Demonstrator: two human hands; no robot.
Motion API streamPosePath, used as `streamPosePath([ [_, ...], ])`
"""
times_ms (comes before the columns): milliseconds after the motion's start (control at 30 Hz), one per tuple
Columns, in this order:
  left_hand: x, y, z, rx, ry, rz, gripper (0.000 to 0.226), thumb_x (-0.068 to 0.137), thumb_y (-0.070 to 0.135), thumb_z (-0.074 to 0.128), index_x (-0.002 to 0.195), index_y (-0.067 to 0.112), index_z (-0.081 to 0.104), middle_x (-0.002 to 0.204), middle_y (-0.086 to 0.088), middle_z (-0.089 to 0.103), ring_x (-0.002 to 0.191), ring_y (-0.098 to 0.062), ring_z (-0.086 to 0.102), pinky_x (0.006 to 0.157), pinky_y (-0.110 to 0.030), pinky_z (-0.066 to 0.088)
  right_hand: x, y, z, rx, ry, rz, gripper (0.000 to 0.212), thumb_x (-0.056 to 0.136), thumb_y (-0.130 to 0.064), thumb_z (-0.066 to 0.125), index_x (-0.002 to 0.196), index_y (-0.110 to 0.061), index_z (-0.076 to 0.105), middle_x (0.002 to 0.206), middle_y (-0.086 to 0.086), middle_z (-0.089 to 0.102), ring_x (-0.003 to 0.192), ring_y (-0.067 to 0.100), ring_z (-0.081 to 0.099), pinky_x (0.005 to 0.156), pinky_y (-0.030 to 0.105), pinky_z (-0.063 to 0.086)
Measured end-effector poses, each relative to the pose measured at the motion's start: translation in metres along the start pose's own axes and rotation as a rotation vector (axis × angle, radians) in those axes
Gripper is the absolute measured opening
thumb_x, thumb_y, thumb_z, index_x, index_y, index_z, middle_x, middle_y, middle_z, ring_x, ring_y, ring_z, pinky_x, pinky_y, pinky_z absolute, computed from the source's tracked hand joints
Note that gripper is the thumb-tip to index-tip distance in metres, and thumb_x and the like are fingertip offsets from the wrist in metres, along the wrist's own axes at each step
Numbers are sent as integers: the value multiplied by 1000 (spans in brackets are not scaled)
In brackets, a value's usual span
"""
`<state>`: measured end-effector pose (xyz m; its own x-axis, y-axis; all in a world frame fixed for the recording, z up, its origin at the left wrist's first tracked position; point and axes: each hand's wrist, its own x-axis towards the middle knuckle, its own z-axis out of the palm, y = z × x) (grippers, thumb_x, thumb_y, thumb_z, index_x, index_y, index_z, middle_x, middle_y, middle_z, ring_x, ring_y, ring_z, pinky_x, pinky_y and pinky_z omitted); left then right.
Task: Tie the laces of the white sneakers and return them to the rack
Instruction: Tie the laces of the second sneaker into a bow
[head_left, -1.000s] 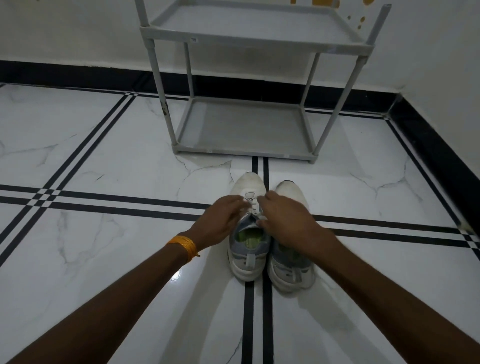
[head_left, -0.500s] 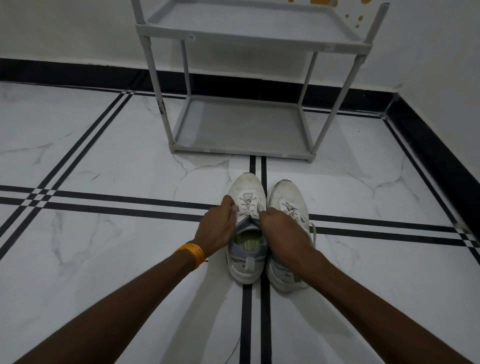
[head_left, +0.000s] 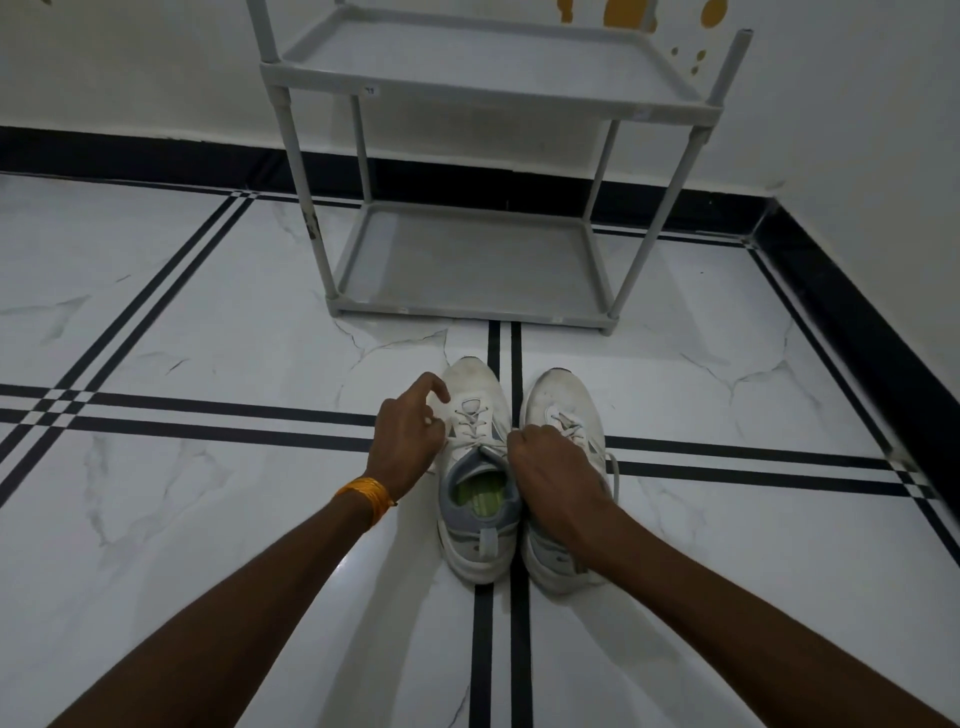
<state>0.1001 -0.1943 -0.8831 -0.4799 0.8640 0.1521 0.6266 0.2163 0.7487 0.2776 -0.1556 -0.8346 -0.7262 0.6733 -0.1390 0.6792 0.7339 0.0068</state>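
Observation:
Two white sneakers stand side by side on the floor, toes pointing at the rack. The left sneaker (head_left: 475, 400) has a grey collar and a green insole. My left hand (head_left: 408, 436) is at its left side, pinching a lace end, forefinger raised. My right hand (head_left: 553, 467) is closed on the other lace end at the tongue and covers part of the right sneaker (head_left: 563, 397). A loose lace of the right sneaker hangs off its right side. The grey two-shelf rack (head_left: 467, 312) stands just beyond the toes, both shelves bare.
White marble floor (head_left: 208, 338) with black inlay lines. A white wall with a black skirting (head_left: 857, 322) runs behind the rack and along the right side. An orange band (head_left: 366, 493) circles my left wrist.
My hands moved apart from the middle of the left sneaker to its two sides, drawing the lace ends outward. The right sneaker's laces came into view.

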Motion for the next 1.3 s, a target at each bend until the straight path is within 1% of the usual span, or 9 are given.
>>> streamPosePath([
  [133, 1, -2, -4, 32, 1, 1, 24, 86, 3, 64, 104, 16, 55, 83, -7, 67, 62, -16, 60, 57, -17, 53, 3, -2, 4, 34, 38, -8, 30, 92, -8, 55, 121, -4, 52, 122, 18, 60, 110, 31, 57, 87, 39, 49],
  [333, 2, -13, -25, 131, 25, 44, 21, 90, 8, 59, 108, 17, 54, 70, -2, 64, 56, -16, 59, 53, -23, 51, 7, 1, 2, 264, 49, -111, 26, 88, 0, 54, 114, -5, 57, 117, 15, 59, 107, 31, 58, 81, 33, 42],
  [433, 3, -19, -39, 244, 34, 19, 18, 93, 17, 58, 111, 17, 57, 68, -3, 63, 57, -16, 58, 55, -27, 51, -5, 19, -3, 476, 188, 52, 38, 94, -20, 58, 131, -16, 53, 128, 5, 56, 110, 25, 60, 88, 36, 50],
  [567, -2, -11, -51, 461, 59, 1, 36, 95, 31, 54, 128, 17, 56, 112, -12, 67, 103, -30, 60, 85, -44, 49, -31, 74, -6, 517, 37, 375, 55, 84, -42, 70, 131, -19, 54, 126, 7, 59, 109, 25, 61, 91, 39, 51],
  [633, -6, 12, -43, 452, 122, 142, 38, 93, 28, 57, 129, 16, 56, 128, -12, 59, 121, -32, 49, 98, -48, 41, -39, 87, -1, 559, -33, 403, 48, 81, -37, 74, 122, -14, 61, 119, 9, 64, 106, 26, 63, 90, 42, 52],
  [700, -11, 43, -25, 284, -3, 292, 35, 93, 21, 57, 128, 15, 58, 130, -8, 58, 122, -25, 49, 103, -40, 40, -39, 84, 6, 606, 0, 375, 38, 83, -29, 73, 115, -11, 64, 113, 10, 65, 103, 27, 63, 86, 42, 53],
  [833, -20, 79, 27, 190, -373, 367, 27, 92, 20, 55, 116, 14, 66, 117, -5, 65, 104, -21, 61, 90, -34, 49, -30, 75, 9, 615, 30, 373, 31, 85, -29, 71, 109, -11, 65, 105, 9, 68, 90, 25, 65, 79, 44, 57],
  [1067, -14, 78, 43, 145, -341, 156, 19, 86, 27, 68, 93, 11, 75, 94, -7, 74, 87, -22, 67, 82, -35, 53, -23, 79, 10, 712, 59, 419, 26, 90, -42, 60, 94, -17, 68, 93, 2, 72, 77, 22, 70, 73, 46, 60],
  [1300, -6, 85, 41, 214, -472, 147, 18, 94, 16, 54, 104, 1, 52, 102, -20, 64, 93, -34, 61, 73, -35, 44, -15, 72, 12, 615, 184, 522, 14, 93, -15, 54, 87, -4, 60, 84, 11, 67, 76, 26, 62, 62, 34, 48],
])
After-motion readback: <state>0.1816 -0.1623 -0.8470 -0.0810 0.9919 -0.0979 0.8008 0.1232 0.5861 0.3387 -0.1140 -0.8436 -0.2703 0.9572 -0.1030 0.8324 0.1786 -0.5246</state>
